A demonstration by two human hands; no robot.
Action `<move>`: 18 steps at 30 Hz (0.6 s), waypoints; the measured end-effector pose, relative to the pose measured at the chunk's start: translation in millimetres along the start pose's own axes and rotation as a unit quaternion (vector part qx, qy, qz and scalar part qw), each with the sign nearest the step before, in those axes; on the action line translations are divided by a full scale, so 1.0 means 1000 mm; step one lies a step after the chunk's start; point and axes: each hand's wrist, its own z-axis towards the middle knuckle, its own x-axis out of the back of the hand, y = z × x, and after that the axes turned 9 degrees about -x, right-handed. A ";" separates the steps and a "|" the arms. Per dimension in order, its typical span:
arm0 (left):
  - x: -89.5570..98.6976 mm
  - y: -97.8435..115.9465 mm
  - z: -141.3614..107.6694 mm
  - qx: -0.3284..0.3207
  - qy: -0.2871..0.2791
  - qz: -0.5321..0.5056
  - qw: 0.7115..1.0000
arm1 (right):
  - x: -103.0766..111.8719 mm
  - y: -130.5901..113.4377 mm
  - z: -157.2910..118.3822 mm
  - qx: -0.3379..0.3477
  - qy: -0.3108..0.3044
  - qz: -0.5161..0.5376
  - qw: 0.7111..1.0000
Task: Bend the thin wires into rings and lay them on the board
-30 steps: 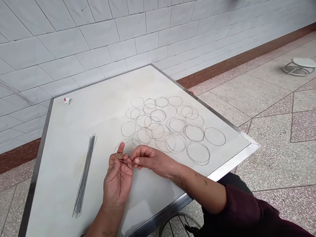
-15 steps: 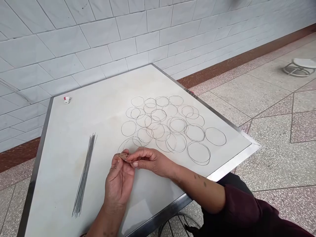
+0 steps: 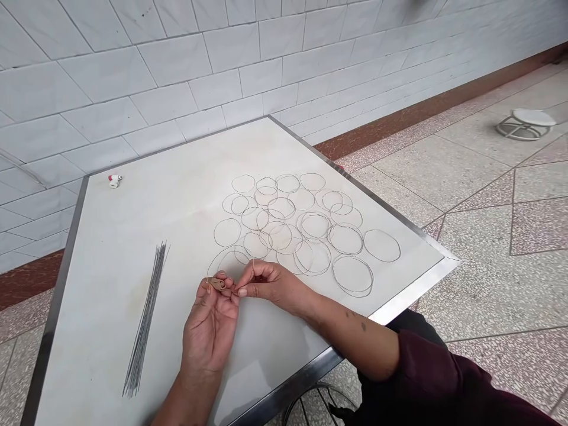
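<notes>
My left hand (image 3: 212, 331) is turned palm up near the table's front edge. Its fingertips are closed on a thin wire ring (image 3: 217, 255) and a small brown strip (image 3: 217, 284), perhaps tape. Just to the right, my right hand (image 3: 273, 285) pinches with thumb and forefinger at the right side of the ring. What exactly lies in that pinch is partly hidden by the fingers. Beyond the hands, several wire rings (image 3: 227, 232) lie flat and overlapping on the white table (image 3: 177, 207). Left of my left hand rests a bundle of straight wires (image 3: 146, 319).
A small red and white object (image 3: 114, 181) sits at the table's far left corner. White wall tiles (image 3: 173, 89) rise behind the table. A round stool (image 3: 528, 123) stands on the floor at the right, and a dark wire frame (image 3: 317, 405) shows below the front edge.
The view has shifted slightly. The brown strip has turned and shows more of its face, and my right fingers have drawn a little away from it.
</notes>
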 end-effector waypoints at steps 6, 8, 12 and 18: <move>0.001 0.001 -0.002 0.010 -0.025 0.014 1.000 | 0.006 -0.003 0.002 0.002 0.000 -0.060 0.998; 0.002 0.002 -0.002 0.013 -0.019 0.017 1.000 | 0.008 -0.001 0.002 0.001 -0.002 -0.080 0.997; 0.001 0.001 -0.001 0.007 0.017 0.000 1.000 | 0.005 0.006 0.001 0.014 0.034 -0.124 0.992; -0.006 -0.005 -0.006 0.009 0.029 -0.009 0.999 | 0.004 0.008 -0.001 0.130 0.034 -0.185 0.973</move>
